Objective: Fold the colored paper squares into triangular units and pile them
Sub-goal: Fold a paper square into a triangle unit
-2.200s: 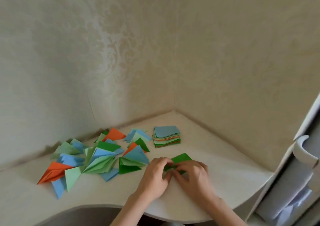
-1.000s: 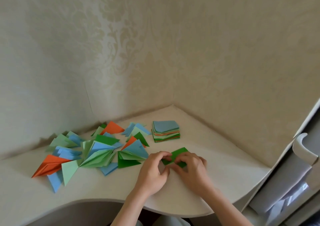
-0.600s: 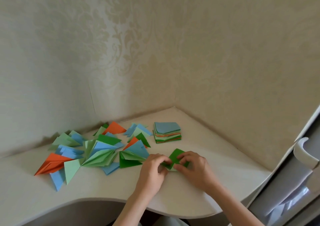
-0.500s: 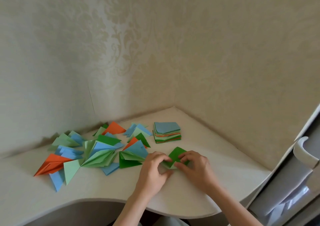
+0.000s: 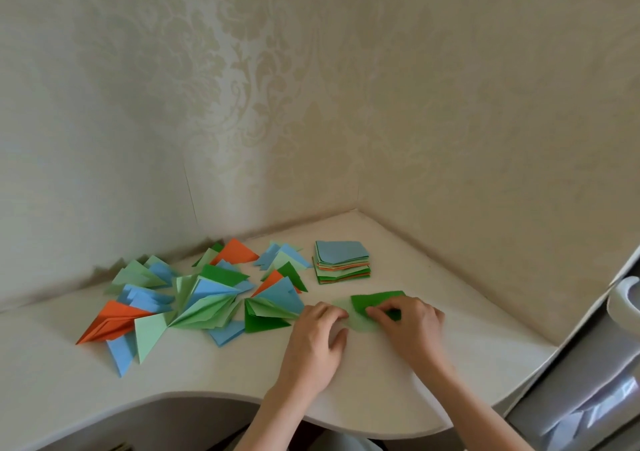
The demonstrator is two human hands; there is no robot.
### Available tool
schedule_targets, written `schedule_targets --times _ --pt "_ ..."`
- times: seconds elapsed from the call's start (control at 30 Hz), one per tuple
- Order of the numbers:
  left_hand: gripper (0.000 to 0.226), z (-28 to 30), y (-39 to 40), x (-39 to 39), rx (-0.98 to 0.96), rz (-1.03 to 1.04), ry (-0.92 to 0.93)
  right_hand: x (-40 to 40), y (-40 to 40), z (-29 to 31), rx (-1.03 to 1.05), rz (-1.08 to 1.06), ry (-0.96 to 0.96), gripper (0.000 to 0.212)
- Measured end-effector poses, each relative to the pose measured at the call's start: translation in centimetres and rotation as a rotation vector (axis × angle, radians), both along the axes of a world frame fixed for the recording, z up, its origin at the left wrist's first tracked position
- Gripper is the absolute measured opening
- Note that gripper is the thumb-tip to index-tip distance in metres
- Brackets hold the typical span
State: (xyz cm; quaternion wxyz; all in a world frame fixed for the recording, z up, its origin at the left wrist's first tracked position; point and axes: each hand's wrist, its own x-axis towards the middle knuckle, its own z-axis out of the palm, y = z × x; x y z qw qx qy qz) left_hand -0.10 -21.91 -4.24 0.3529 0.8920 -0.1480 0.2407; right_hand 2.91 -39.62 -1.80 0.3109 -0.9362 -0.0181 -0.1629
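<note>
pressing green paper (image 5: 375, 303), hands (image 5: 367, 326) perhaps near table edge (image 5: 346, 416)

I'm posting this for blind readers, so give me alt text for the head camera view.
Two hands fold a dark green paper on a white corner desk: left hand, right hand. Left lies a pile of folded triangular units; behind, a stack of unfolded squares.

Your right hand (image 5: 410, 326) is covering the near part of the dark green paper (image 5: 375, 301); its fold state cannot be told. Your left hand (image 5: 317, 341) fingertips are blurring into it. Both forearms are running off the bottom edge. The white handle (image 5: 623, 303) is cut by the right edge.
</note>
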Motion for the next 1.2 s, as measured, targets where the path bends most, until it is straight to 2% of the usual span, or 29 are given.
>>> schedule_targets --times 0.13,0.23,0.3,0.37,0.47,0.53,0.6,0.67,0.83,1.0,1.13,1.2 --pt "0.018 -0.2 -0.3 0.1 0.177 0.030 -0.068 -0.8 -2.5 0.5 -0.043 -0.050 -0.093 0.013" --pt "0.039 0.0 -1.0 0.5 0.360 0.116 0.054 -2.3 -2.7 0.4 -0.073 -0.021 -0.167 0.009" --pt "0.043 -0.2 -1.1 1.0 0.405 0.149 0.088 -3.4 -1.7 -0.2 -0.097 0.032 -0.183 0.007" --pt "0.039 0.1 -1.1 0.9 0.330 0.133 0.064 -4.2 -0.5 -1.0 -0.121 0.091 -0.154 0.007" --pt "0.040 0.4 -0.4 0.3 0.081 -0.003 -0.006 -4.7 0.8 -1.9 -0.116 0.160 -0.115 0.007" --pt "0.033 0.5 0.3 -0.3 -0.025 -0.112 0.060 -4.7 1.2 -2.0 -0.099 0.185 -0.109 0.006" --pt "0.021 0.4 0.7 -0.5 -0.033 -0.156 0.129 -4.6 1.4 -1.8 -0.078 0.189 -0.098 0.005" --pt "0.016 0.1 0.7 -0.3 0.009 -0.157 0.103 -4.5 1.5 -1.5 -0.055 0.173 -0.076 0.006" --pt "0.021 -0.5 0.3 0.3 0.164 -0.115 0.067 -4.5 1.5 -1.4 0.032 0.140 -0.038 0.015" --pt "0.024 -0.5 0.4 0.3 0.079 -0.101 0.100 -3.8 1.1 -0.7 0.096 0.142 0.097 0.028" --pt "0.021 -0.2 0.6 0.2 -0.002 -0.128 0.133 -3.9 0.4 -0.9 0.078 0.199 0.120 0.016" --pt "0.026 -0.1 1.0 0.0 -0.043 -0.154 0.177 -4.0 0.9 -1.0 0.057 0.179 0.089 0.012"
